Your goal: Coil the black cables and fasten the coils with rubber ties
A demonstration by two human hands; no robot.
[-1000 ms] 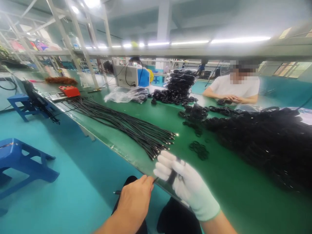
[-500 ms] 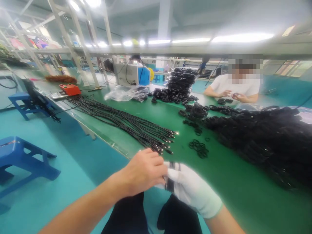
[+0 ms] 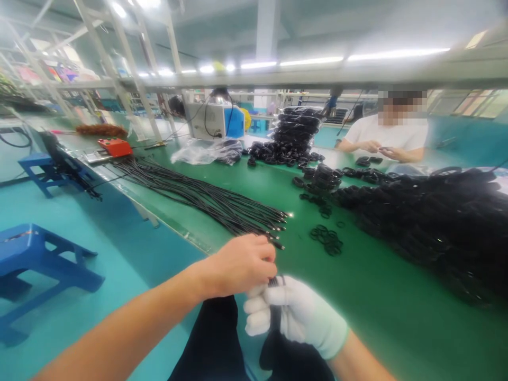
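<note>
My right hand [image 3: 296, 312], in a white glove, is closed around a coiled black cable [image 3: 275, 317], whose lower part hangs below the fingers. My bare left hand [image 3: 248, 264] meets it from the left, thumb and fingers pinched at the top of the coil; the exact spot they grip is hidden. Just beyond my left hand lies a long bundle of loose black cables [image 3: 206, 198] with shiny metal plugs toward me. Small black rings [image 3: 326, 239] sit on the green table to the right.
A dark heap of coiled cables [image 3: 428, 227] covers the table's right side. Behind stand stacked black coils [image 3: 297, 129], a clear plastic bag [image 3: 198, 152], a blue-and-white machine [image 3: 216, 120] and a red box [image 3: 115, 147]. A person [image 3: 384, 135] works opposite. Blue stools [image 3: 47, 259] stand at left.
My left hand has shifted slightly up and right, onto the coil's top. The gloved hand has turned, so the coil now points downward and its fingers show. The person opposite has moved their hands.
</note>
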